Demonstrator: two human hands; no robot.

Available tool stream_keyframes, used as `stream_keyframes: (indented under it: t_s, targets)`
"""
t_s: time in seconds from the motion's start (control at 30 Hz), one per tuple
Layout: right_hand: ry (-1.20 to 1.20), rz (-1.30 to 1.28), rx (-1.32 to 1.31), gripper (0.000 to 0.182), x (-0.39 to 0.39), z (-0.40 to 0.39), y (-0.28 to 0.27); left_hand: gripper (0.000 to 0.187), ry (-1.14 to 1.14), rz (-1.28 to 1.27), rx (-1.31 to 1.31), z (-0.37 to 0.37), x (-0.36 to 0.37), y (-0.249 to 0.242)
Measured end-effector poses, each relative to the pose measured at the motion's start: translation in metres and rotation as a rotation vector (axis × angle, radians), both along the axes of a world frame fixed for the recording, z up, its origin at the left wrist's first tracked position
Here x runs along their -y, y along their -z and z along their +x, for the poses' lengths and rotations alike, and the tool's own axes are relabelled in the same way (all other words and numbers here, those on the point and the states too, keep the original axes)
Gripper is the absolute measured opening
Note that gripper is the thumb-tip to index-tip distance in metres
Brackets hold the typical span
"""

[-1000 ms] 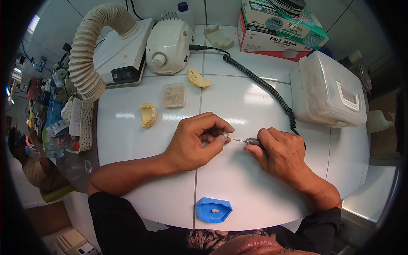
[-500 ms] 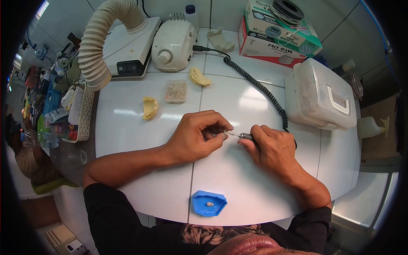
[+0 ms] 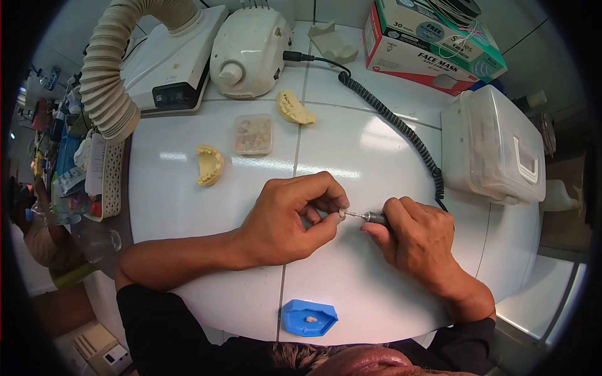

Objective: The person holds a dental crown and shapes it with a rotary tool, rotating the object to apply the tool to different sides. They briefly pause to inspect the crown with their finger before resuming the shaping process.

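Between the thumb and fingertips of my left hand (image 3: 291,219) is a small whitish dental piece (image 3: 342,214), tooth-like but too small to make out fully. My right hand (image 3: 419,235) grips a dark rotary handpiece (image 3: 379,218), whose thin metal bur points left and meets the piece or stops just beside it. A coiled black cord (image 3: 401,125) runs from behind my right hand to the white control unit (image 3: 249,53). Nearer my body, a blue tray (image 3: 296,327) holds one small tooth-coloured piece (image 3: 310,319).
Two yellowish dental casts, one left (image 3: 210,165) and one farther back (image 3: 295,108), flank a clear box (image 3: 253,135) of small pieces. A ribbed hose (image 3: 103,75) hangs at left. At right stand a lidded case (image 3: 492,147) and face mask boxes (image 3: 420,59). A person (image 3: 47,232) sits far left.
The camera view has shifted, so the hands and blue tray appear lower and the machines nearer. Both hands keep their grips, with the bur still at the small piece.
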State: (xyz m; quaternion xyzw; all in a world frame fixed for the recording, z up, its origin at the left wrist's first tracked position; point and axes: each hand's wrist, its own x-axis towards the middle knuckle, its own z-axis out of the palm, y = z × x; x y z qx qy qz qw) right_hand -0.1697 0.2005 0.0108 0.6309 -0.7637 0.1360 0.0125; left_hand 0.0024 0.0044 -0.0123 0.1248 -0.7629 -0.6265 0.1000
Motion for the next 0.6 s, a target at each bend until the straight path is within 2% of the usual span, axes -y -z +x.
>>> stream_keyframes:
  t_s: [0.17, 0.6]
  targets:
    - [-0.003, 0.008, -0.007, 0.050, 0.0015, 0.0004, -0.0013, 0.019, 0.029, -0.022, 0.001, -0.0004, 0.0023, 0.0004]
    - [0.015, -0.001, -0.024, 0.049, 0.0016, 0.0026, 0.0001, 0.014, -0.053, 0.022, 0.003, -0.0039, -0.0018, 0.0007]
